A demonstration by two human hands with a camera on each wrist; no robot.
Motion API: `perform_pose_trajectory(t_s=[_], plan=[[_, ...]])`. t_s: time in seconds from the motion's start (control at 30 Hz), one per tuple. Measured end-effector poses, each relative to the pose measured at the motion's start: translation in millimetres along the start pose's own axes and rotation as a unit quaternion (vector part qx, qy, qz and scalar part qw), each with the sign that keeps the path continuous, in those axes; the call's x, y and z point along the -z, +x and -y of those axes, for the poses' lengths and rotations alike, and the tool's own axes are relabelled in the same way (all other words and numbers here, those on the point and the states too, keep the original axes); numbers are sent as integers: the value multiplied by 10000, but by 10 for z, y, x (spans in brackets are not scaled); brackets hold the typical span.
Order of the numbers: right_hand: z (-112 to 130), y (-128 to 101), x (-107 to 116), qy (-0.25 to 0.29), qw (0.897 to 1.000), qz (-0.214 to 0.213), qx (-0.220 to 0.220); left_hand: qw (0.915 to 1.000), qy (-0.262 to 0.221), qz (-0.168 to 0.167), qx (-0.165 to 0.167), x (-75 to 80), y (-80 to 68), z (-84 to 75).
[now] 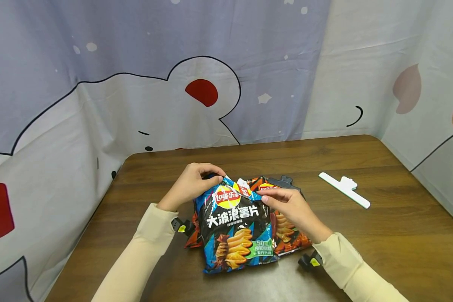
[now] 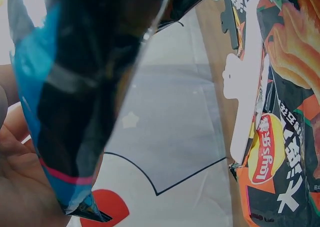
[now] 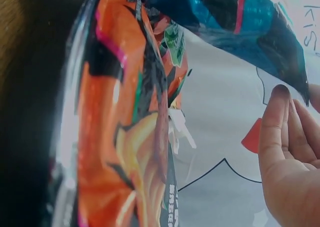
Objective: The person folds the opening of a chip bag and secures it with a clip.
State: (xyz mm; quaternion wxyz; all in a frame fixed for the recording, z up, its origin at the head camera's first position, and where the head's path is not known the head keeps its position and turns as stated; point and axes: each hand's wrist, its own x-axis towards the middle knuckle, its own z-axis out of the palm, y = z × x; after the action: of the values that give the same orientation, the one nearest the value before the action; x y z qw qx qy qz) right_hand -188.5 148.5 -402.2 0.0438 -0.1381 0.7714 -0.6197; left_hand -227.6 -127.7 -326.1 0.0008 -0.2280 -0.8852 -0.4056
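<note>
Both hands work at the top edge of a glossy blue-and-black foil bag of wavy potato chips (image 1: 235, 228), which lies near the middle of the table with its mouth toward 12 o'clock. Left hand (image 1: 190, 184) has its fingers curled over the bag's upper left corner, pinching the foil; right hand (image 1: 290, 207) pinches the upper right corner between thumb and fingertips, so each hand is clamped on the same bag.

Judging by its look, the bag should be light, puffy and crinkly, its film slick under the fingers and its contents easily crushed; the flat sealed strip at the top is the safest place to take hold, not the belly.

Under it, toward 3 o'clock, an orange-and-black foil chip bag (image 1: 288, 235) of the same make peeks out, with a white flat plastic sealing clip (image 2: 245, 102) across its top, seen plainly in the left wrist view. Well apart, at 2 o'clock, a second white plastic bag clip (image 1: 345, 189), long and narrow, lies on the brown wood-grain table (image 1: 400, 235). Behind the table hangs a pale cartoon-print fabric backdrop (image 1: 136, 92), soft and creased.
</note>
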Motion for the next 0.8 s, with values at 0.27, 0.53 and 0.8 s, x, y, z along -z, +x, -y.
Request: perform_pose_trajectory(t_s=[0.27, 0.53, 0.8], plan=[[-26, 67, 114, 526, 9982, 177, 232, 10000, -58, 5, -77, -6, -7, -14], [-37, 113, 364, 298, 9993, -60, 203, 10000, -45, 9, -84, -25, 3, -31], [-270, 183, 612, 997, 9928, -322, 582, 9997, 51, -46, -255, -55, 12, -32]])
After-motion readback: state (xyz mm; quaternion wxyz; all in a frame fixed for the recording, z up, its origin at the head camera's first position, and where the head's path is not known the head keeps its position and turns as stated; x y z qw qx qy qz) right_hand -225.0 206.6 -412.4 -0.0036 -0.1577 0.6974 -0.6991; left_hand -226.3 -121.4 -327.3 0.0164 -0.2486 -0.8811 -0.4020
